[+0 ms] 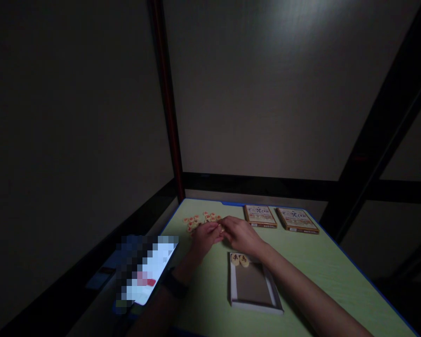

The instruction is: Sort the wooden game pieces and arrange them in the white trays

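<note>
Several round wooden Chinese chess pieces with red or dark characters lie loosely grouped at the table's far left. My left hand is closed at the near edge of this group, its fingertips pressed together. Beside it, my right hand reaches over with bent fingers, and the two hands meet. A pale edge between the fingertips looks like a Chinese chess piece; the fingers hide most of it. Nearer to me lies a shallow open box tray, partly under my right forearm. Two pieces with black characters sit side by side in its far left corner.
Two flat printed boxes lie at the back right of the pale green table. A lit screen, partly blurred out, stands along the left edge. Walls rise behind and to the left.
</note>
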A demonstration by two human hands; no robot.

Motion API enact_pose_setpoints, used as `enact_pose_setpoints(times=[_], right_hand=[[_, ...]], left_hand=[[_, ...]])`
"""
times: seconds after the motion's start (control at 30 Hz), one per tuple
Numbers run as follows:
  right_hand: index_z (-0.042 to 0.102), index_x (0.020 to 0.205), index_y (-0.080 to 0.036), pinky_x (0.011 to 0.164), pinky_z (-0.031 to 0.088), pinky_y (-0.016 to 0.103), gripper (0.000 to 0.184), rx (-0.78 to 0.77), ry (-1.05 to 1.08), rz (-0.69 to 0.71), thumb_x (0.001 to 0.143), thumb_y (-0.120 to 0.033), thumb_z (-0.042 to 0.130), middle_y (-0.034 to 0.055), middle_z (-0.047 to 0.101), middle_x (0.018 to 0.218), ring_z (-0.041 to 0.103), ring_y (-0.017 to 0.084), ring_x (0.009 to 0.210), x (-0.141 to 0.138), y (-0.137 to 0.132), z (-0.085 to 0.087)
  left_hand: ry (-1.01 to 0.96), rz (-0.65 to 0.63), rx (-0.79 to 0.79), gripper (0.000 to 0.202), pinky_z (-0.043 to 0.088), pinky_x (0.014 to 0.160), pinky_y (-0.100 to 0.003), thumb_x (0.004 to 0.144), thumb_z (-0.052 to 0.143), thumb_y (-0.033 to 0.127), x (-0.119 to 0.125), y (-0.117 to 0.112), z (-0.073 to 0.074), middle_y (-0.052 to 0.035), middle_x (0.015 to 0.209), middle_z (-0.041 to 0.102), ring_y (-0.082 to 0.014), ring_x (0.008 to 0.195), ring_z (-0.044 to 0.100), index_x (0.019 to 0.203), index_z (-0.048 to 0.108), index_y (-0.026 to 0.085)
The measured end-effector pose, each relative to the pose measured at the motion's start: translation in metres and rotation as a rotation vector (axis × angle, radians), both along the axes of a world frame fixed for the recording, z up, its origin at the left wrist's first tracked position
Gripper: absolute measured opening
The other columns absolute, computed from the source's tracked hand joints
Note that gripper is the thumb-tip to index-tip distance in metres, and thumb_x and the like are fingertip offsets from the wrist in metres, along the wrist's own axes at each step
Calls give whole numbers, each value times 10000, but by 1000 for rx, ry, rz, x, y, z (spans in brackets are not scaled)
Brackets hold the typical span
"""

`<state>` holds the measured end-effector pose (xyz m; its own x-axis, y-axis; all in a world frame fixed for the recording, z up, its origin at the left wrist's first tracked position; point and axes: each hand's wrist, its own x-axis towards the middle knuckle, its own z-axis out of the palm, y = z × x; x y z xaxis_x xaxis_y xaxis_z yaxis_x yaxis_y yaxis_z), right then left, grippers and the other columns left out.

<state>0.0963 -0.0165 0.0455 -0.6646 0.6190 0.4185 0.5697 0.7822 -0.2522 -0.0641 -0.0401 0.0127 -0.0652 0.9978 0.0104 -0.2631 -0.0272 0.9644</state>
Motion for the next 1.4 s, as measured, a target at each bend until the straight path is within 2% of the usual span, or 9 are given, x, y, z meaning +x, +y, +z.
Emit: enact_pose_setpoints(times=[0.3,0.5,0.6,0.67,0.83,1.07,1.17,1.27,1.4], right_hand=[[659,1111,-140,845,484,330,220,90,-84,5,929,-164,536,118,709,998,643,223,944,-1,-7,10],[635,1038,-162,765,471,284,159,-53,-26,-30,939,-183,513,89,686,972,640,194,874,23,-44,20],[635,943,-163,729,466,268,127,-173,-109,-35,899,-135,519,77,670,923,631,180,807,35,-74,9],[634,998,-163,768,475,271,159,-212,-153,-28,886,-135,524,88,670,977,640,187,847,37,-88,-5],[634,1103,-165,877,474,298,254,-214,-157,-68,889,-126,503,118,662,1109,639,209,982,35,-96,-27],[674,1016,-181,826,472,277,261,-367,47,-103,790,-80,592,64,712,990,652,206,927,56,-89,1],[681,1004,-190,773,461,269,277,-400,-9,-91,752,-87,630,45,710,953,646,198,865,62,-88,12],[680,946,-195,763,462,269,190,-391,-115,-8,771,-135,638,50,695,953,639,198,851,58,-91,10],[665,1008,-174,870,461,319,197,-330,-165,-22,816,-194,625,107,684,1061,631,245,978,51,-95,-1]], left_hand=[[17,-9,-40,416,595,718,-322,618,835,300,-2,-3,8,-33,775,715,-197,761,713,898,559,163],[431,5,132,124,488,584,-222,746,581,216,-3,-7,9,-35,844,697,-156,740,660,848,624,162],[662,-24,236,116,480,665,-227,741,529,164,2,-8,0,-12,780,685,-148,763,639,771,642,172],[790,-45,250,138,467,676,-227,750,516,150,7,-10,-4,-2,744,686,-145,746,635,755,652,178],[1051,-85,262,199,452,705,-247,810,498,159,13,-20,-1,-16,766,722,-153,743,644,757,688,185],[1092,-92,323,177,449,699,-234,781,532,142,13,-24,4,-9,787,720,-144,724,622,776,701,193],[1098,-90,383,169,436,699,-233,750,544,123,13,-25,3,-7,780,698,-139,716,597,769,696,194],[1115,-81,421,177,422,696,-239,743,530,110,14,-26,3,-9,752,668,-141,714,576,748,687,190],[1099,-66,473,153,388,638,-234,713,537,90,14,-28,7,1,693,611,-134,674,545,689,657,183]])
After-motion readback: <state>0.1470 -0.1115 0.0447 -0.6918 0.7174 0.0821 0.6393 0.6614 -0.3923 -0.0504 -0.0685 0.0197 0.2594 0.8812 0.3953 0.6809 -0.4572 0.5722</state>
